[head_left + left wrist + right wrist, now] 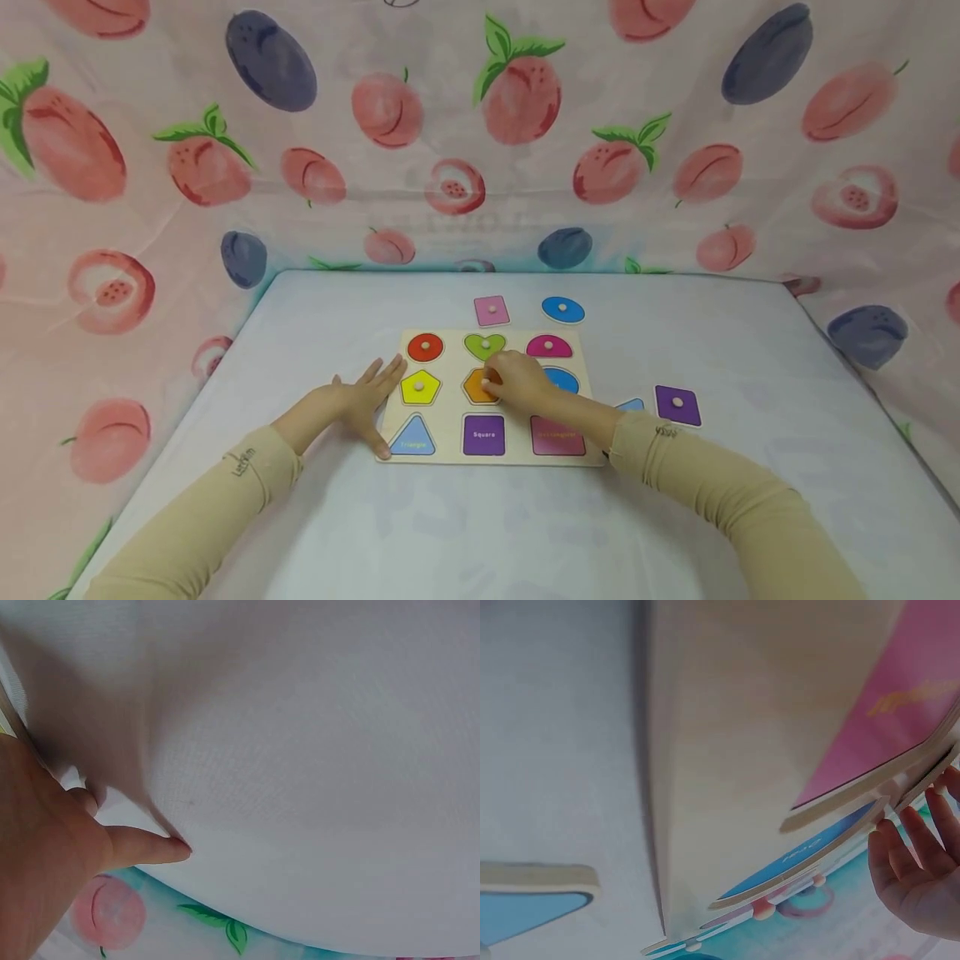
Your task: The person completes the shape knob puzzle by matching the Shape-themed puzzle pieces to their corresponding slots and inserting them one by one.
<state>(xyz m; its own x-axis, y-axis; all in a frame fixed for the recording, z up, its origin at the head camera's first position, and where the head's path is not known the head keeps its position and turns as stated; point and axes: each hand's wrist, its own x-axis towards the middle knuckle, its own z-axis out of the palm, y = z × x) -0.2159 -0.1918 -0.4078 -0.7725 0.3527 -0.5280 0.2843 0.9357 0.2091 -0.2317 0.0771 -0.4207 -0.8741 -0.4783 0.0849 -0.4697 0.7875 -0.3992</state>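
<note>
A wooden shape puzzle board [452, 367] lies on the table. My right hand [521, 382] pinches the knob of the orange hexagon piece [474, 387], which sits at its place mid-board. The right wrist view shows the right hand [919, 881] past the pink rectangle recess [907, 712]. My left hand [363, 407] lies spread along the board's left edge, thumb at the near corner. Knobbed pieces sit in the board: red circle [425, 347], green heart [485, 345], magenta semicircle [549, 346] and yellow pentagon [420, 387]. Triangle [413, 437] and square [483, 435] recesses show no knobs.
Beyond the board lie a pink rectangle piece [491, 311] and a blue oval piece [563, 310]. At its right are a purple square piece [677, 404] and a blue triangle piece [525, 915], partly hidden by the right arm in the head view. Fruit-print cloth [450, 233] hangs behind.
</note>
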